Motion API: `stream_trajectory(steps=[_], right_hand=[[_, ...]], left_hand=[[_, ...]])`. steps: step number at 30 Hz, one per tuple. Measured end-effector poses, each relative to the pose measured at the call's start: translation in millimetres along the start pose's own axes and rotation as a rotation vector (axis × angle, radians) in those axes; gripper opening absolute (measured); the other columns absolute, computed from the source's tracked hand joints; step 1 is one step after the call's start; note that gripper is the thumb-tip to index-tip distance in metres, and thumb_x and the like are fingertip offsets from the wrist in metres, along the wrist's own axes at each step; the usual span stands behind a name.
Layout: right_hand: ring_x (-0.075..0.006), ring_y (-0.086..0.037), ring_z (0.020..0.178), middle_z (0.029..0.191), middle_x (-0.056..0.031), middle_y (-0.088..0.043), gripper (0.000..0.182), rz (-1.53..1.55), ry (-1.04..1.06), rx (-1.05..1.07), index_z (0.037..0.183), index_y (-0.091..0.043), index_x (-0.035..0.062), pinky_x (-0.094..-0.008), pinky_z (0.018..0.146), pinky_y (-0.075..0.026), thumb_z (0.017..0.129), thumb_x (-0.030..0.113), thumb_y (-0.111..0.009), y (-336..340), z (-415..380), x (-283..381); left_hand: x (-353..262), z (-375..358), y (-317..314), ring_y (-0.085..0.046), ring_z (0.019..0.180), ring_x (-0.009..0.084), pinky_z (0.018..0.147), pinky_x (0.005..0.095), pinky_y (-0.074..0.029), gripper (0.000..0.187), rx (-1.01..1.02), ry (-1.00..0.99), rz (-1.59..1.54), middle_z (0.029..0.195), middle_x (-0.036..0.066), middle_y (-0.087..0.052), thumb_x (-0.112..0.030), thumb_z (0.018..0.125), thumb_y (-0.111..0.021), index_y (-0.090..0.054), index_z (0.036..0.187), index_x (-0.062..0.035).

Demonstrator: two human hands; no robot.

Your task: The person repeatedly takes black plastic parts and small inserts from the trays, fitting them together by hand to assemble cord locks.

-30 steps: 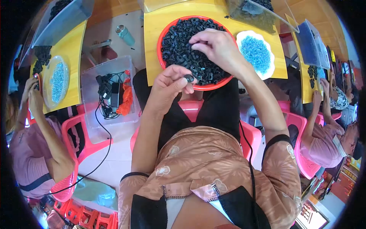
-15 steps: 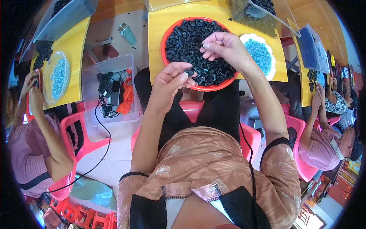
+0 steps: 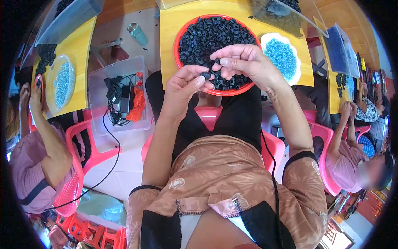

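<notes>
A red round basin (image 3: 177,45) stands on the yellow table at its near edge, heaped with small black plastic parts (image 3: 207,35). Over its near side, my left hand (image 3: 184,85) pinches one small black plastic part (image 3: 206,76) between thumb and forefinger. Close by on the right, my right hand (image 3: 244,62) has thumb and fingers closed on another small dark piece (image 3: 217,61), partly hidden by the fingertips. The two pieces are apart. Beside the basin, a white scalloped dish (image 3: 297,66) holds many small clear-blue pieces (image 3: 282,56).
Clear plastic bins (image 3: 286,18) stand at the table's far side. On the floor at left are a clear box (image 3: 99,99) with cables and a teal bottle (image 3: 139,35). Co-workers sit at left (image 3: 41,153) and right (image 3: 344,153). A black cable (image 3: 273,178) runs down my front.
My right hand has moved down and left, closer to my left hand, and a dark piece now shows at its fingertips. My left hand stays nearly in place.
</notes>
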State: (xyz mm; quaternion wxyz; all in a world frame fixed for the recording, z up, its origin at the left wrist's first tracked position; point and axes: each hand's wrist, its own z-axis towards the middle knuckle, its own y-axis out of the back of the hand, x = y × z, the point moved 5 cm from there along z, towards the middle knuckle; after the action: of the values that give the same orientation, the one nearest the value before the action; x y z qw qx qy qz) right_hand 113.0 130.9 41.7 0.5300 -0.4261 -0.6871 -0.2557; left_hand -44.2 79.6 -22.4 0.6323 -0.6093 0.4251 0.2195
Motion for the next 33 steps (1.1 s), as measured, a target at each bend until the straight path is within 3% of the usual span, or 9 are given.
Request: stream_trajectory(steps=[8, 11, 17, 24, 28, 33], right_hand=[[-0.0097, -0.063, 0.068, 0.095, -0.0125, -0.068, 0.021, 0.188, -0.049, -0.034, 0.104, -0.063, -0.0011, -0.0222, 0.064, -0.054, 0.088, 0.011, -0.06, 0.4, -1.7, -5.0], [-0.0088, -0.062, 0.07, 0.092, -0.01, -0.068, 0.018, 0.206, 0.022, -0.078, 0.1, -0.063, -0.0006, -0.0211, 0.065, -0.052, 0.087, 0.011, -0.062, 2.4, -1.1, -6.7], [-0.0063, -0.06, 0.076, 0.085, -0.0028, -0.066, 0.016, 0.01, 0.056, -0.155, 0.099, -0.064, -0.0002, -0.0194, 0.07, -0.047, 0.086, 0.01, -0.063, -4.3, -3.2, -15.4], [-0.0067, -0.061, 0.076, 0.082, -0.0045, -0.066, 0.015, -0.11, 0.2, -0.155, 0.099, -0.062, -0.0013, -0.0211, 0.068, -0.049, 0.087, 0.007, -0.062, -22.9, -3.6, -24.7], [-0.0051, -0.057, 0.064, 0.076, -0.0011, -0.061, 0.01, -0.29, 0.315, -0.189, 0.092, -0.063, 0.001, -0.0213, 0.06, -0.046, 0.083, 0.006, -0.064, -19.9, -5.5, -19.2], [-0.0056, -0.054, 0.058, 0.073, -0.0028, -0.059, 0.008, -0.466, 0.406, -0.244, 0.089, -0.064, 0.002, -0.0223, 0.054, -0.043, 0.081, 0.004, -0.064, -29.6, -12.3, -5.2]], left_hand=[[0.1, 0.8, 1.2, -0.065, 0.081, 0.0153, 0.071, 0.0242, -0.052, 0.019, -0.005, -0.015, -0.047, 0.097, 0.013, -0.065, -0.002, 0.088, -0.057, -0.058, 0.107, -0.0003], [0.7, 0.4, 2.0, -0.065, 0.081, 0.0155, 0.071, 0.0243, -0.052, 0.018, -0.02, -0.007, -0.047, 0.097, 0.013, -0.065, -0.002, 0.089, -0.057, -0.058, 0.106, -0.0004], [-0.8, 0.5, -0.6, -0.066, 0.081, 0.015, 0.071, 0.0241, -0.052, 0.019, -0.052, -0.005, -0.01, 0.095, 0.013, -0.066, -0.005, 0.09, -0.057, -0.058, 0.108, -0.0001], [10.8, 0.0, 2.2, -0.063, 0.073, 0.0111, 0.066, 0.0229, -0.048, 0.019, -0.043, 0.033, -0.025, 0.089, 0.008, -0.066, -0.01, 0.092, -0.056, -0.06, 0.108, -0.0009], [5.5, -1.3, -0.9, -0.06, 0.069, 0.0097, 0.064, 0.0225, -0.047, 0.018, -0.015, 0.031, -0.104, 0.086, 0.006, -0.065, -0.012, 0.092, -0.057, -0.061, 0.105, -0.0015], [8.3, -1.6, 0.0, -0.058, 0.067, 0.01, 0.064, 0.0223, -0.047, 0.017, -0.005, 0.042, -0.185, 0.085, 0.005, -0.064, -0.013, 0.092, -0.057, -0.062, 0.103, -0.0019]])
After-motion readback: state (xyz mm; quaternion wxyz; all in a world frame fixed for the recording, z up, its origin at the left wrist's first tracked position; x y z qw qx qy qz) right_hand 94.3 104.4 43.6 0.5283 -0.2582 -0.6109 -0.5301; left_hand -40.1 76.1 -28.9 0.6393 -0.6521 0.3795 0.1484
